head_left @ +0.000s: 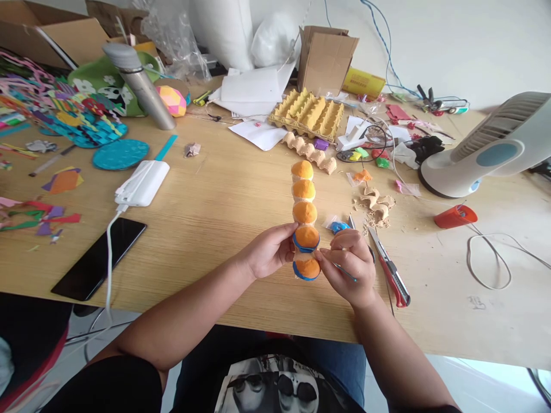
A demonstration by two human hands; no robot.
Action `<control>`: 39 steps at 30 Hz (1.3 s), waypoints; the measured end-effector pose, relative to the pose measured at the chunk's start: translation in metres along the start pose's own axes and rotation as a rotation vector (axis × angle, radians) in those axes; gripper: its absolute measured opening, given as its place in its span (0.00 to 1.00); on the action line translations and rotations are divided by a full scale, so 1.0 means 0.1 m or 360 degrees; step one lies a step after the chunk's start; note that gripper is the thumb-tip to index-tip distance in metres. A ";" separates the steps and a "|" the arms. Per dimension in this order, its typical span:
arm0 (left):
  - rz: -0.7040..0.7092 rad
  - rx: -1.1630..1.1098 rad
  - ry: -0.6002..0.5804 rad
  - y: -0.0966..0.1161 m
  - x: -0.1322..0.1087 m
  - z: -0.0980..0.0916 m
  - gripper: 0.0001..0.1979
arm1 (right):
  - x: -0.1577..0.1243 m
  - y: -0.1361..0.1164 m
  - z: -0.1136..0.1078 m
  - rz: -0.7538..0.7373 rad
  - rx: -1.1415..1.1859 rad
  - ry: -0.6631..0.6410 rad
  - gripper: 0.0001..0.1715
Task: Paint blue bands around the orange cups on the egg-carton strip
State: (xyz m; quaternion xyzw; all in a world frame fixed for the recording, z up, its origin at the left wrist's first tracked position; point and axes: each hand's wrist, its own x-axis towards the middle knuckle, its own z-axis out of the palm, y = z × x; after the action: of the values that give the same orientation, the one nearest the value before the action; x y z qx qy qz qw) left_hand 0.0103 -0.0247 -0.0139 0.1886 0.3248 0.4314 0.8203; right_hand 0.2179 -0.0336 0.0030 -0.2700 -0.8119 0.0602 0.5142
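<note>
My left hand (273, 252) grips an egg-carton strip (306, 236) by its left side, thumb on top. The strip's row of several cups is coated in orange, seemingly modelling clay, and points away from me. Blue bands edge the two nearest cups; the farther cups show only orange over pale carton. At the strip's right edge, between those two cups, the fingertips of my right hand (350, 267) are pinched together. A thin blue strand (346, 272) trails from them across the palm. Beyond that hand lies a lump of blue clay (339, 227) in clear plastic, partly hidden.
A red utility knife (394, 275) lies right of my right hand, near carton scraps (376, 203). Farther back are a yellow egg tray (307, 115) and a bare carton strip (310, 152). A white fan (477, 149) stands right; a phone (101, 258) and power bank (142, 183) lie left.
</note>
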 end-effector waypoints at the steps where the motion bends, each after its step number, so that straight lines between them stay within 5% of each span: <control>1: -0.0002 -0.0003 0.0001 0.00 0.00 0.00 0.11 | 0.00 0.00 0.00 0.0007 0.0006 0.0001 0.14; 11: -0.0046 -0.0007 -0.0016 0.04 -0.02 0.01 0.13 | -0.02 0.06 -0.06 0.0521 0.0573 0.0104 0.08; 39: -0.0067 0.0001 -0.0086 0.08 -0.05 0.04 0.14 | 0.06 0.03 -0.04 0.0208 0.0477 -0.0072 0.10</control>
State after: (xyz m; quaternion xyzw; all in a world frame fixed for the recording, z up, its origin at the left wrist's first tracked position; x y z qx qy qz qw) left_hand 0.0065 -0.0246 -0.0046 0.1936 0.3065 0.4086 0.8376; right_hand 0.2207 -0.0291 0.0091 -0.2412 -0.7859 0.2199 0.5253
